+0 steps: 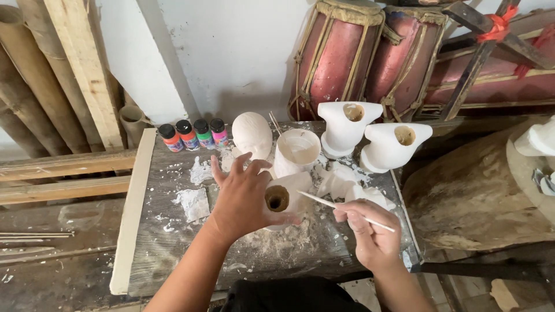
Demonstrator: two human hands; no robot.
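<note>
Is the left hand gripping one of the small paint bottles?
No, the left hand grips a white hollow figure; the paint bottles stand untouched at the board's far edge.

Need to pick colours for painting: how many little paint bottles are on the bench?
4, in one row at the back left of the bench: orange bottle, red-orange bottle, green bottle, pink bottle. None seem hidden.

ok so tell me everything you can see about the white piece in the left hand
The white piece looks like unpainted plaster or whitened wood, chalky and matte, with a round dark hole facing the camera. It is tilted on its side above the dusty table. The left hand wraps it from the left, thumb below the hole. The thin stick in the right hand points its tip towards the piece.
</note>
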